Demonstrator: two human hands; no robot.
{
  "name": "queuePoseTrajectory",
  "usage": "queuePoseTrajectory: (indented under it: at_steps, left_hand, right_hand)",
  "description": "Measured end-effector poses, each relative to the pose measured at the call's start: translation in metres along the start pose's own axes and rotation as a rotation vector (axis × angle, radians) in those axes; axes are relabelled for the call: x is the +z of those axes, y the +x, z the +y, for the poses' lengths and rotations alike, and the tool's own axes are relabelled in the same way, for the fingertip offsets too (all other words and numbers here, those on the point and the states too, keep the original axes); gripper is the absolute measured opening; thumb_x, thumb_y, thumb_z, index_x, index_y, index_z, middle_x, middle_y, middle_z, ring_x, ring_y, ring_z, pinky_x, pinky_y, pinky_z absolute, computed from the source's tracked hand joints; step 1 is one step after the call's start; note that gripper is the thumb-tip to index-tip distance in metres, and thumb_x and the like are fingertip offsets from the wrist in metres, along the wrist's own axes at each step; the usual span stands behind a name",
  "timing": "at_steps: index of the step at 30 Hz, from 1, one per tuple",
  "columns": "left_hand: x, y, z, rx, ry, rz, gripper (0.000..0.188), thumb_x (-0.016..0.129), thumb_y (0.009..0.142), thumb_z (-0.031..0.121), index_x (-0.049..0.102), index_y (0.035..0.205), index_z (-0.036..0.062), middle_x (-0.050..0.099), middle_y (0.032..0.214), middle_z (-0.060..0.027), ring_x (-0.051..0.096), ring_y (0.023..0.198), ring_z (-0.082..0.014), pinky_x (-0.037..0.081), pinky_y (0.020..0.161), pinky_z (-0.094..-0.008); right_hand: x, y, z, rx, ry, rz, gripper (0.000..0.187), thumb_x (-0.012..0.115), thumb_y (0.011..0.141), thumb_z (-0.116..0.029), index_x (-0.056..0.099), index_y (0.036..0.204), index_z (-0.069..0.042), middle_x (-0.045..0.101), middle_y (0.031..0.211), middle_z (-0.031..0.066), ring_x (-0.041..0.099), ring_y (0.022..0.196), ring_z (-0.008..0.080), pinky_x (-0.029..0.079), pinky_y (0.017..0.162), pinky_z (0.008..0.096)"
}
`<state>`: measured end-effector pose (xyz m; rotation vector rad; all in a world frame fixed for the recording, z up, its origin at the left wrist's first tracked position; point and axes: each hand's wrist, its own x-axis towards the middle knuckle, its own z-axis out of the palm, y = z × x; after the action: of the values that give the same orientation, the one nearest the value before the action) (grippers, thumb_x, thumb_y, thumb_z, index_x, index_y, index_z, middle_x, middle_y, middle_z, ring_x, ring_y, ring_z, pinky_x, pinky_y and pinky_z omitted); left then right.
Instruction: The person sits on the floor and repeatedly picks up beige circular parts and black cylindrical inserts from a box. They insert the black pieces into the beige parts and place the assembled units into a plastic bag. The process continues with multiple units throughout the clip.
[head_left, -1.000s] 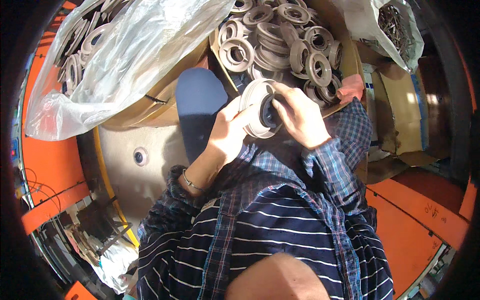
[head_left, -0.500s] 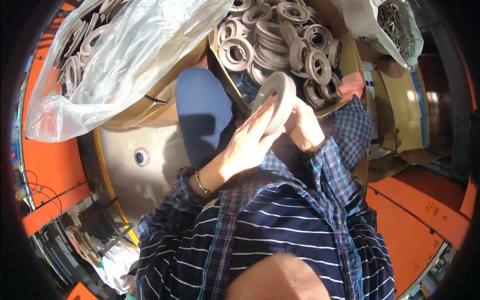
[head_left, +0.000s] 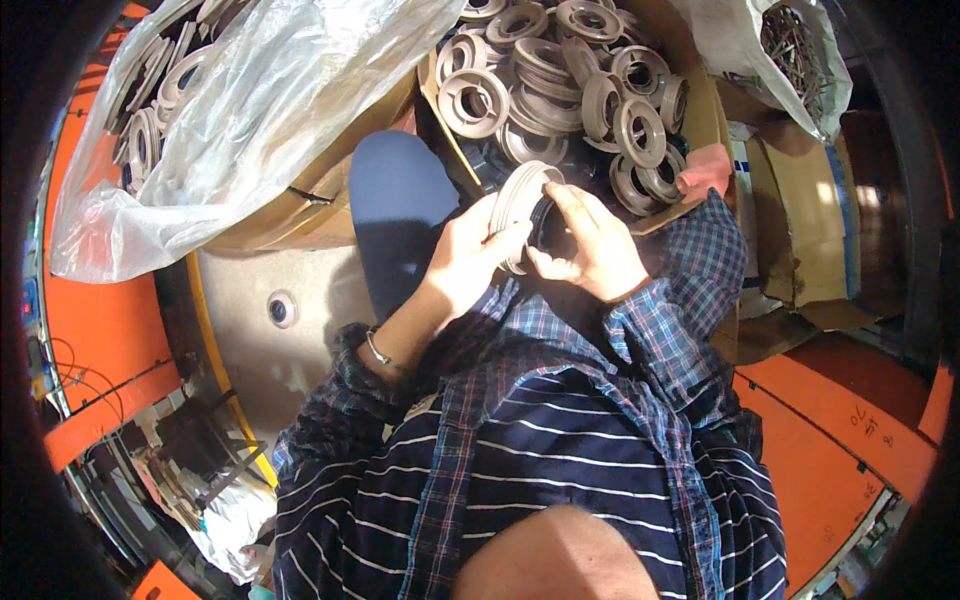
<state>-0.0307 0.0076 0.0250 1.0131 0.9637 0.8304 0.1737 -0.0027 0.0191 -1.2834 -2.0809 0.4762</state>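
Above your lap: ring (head_left: 514,196), beige, several ridges along its rim, standing tilted nearly on edge, opening toward your right.
Left hand (head_left: 464,262): holding the ring; thumb laid over the near side, fingers behind and mostly hidden.
Right hand (head_left: 596,248): at the opening; index finger at the upper rim, thumb lower down, the two spread apart; cannot tell how firmly it grips.
Dark part (head_left: 548,226): at the opening, beside your right fingers, in shadow; shape unclear.
Left wrist: thin bracelet (head_left: 377,348), sleeve pushed back.
Box (head_left: 716,118): cardboard, ahead of your hands, bearing a heap of similar rings (head_left: 541,72), some flat, some on edge.
Pink scrap (head_left: 706,172): at the box's near right corner.
Clear bag (head_left: 290,110): to your left, draped over more beige pieces.
Small round part (head_left: 283,309): dark-centred, lying on the pale floor (head_left: 300,365) at your left.
White bag (head_left: 722,38): far right, thin metal strips (head_left: 790,58) showing in its mouth.
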Motion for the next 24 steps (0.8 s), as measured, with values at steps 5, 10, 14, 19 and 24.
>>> queuePoseTrajectory:
  at_steps: [5,10,14,19,24]
  left_hand:
    - [0.020,-0.015,-0.006,0.167,0.446,0.072,0.051,0.067,0.092,0.017,0.049,0.137,0.0018,0.066,0.115,-0.0180,0.065,0.104,-0.0230,0.051,0.090,-0.0336]
    - [0.019,-0.013,-0.005,0.070,0.419,-0.017,0.050,0.066,0.092,0.014,0.047,0.136,-0.0015,0.065,0.118,-0.0117,0.060,0.110,-0.0152,0.049,0.095,-0.0323]
    - [0.010,-0.005,-0.002,0.059,-0.059,0.074,0.041,0.061,0.096,0.014,0.051,0.132,-0.0025,0.065,0.104,-0.0071,0.061,0.089,-0.0100,0.052,0.079,-0.0251]
    - [0.017,-0.014,-0.001,0.107,0.393,0.077,0.052,0.067,0.093,0.017,0.047,0.137,-0.0028,0.066,0.116,-0.0152,0.064,0.105,-0.0161,0.051,0.092,-0.0308]
    - [0.013,-0.019,-0.010,0.705,0.708,-0.185,0.059,0.066,0.088,0.006,0.043,0.142,-0.0005,0.039,0.149,-0.0227,0.040,0.138,-0.0354,0.033,0.115,-0.0424]
  right_hand:
    - [0.017,0.002,-0.004,0.672,0.707,0.097,0.042,0.072,0.087,-0.029,0.065,0.114,0.002,0.062,0.075,0.0010,0.060,0.068,0.0069,0.050,0.066,0.0217]
    - [0.008,0.002,0.004,0.969,1.171,-0.039,0.049,0.067,0.092,-0.034,0.056,0.126,-0.001,0.069,0.094,0.0144,0.067,0.075,0.0188,0.055,0.071,0.0304]
    - [0.002,0.000,0.002,0.156,0.146,0.001,0.079,0.082,0.073,-0.040,0.048,0.131,0.000,0.064,0.106,0.0172,0.064,0.077,0.0215,0.053,0.073,0.0326]
    - [0.016,-0.005,-0.008,0.533,0.417,0.067,0.068,0.082,0.074,-0.039,0.052,0.119,0.002,0.064,0.083,0.0111,0.064,0.070,0.0204,0.053,0.065,0.0321]
    - [0.022,-0.014,-0.006,1.065,1.722,-0.085,0.077,0.036,0.093,-0.071,0.049,0.128,-0.004,0.067,0.080,0.0131,0.063,0.047,0.0205,0.050,0.034,0.0279]
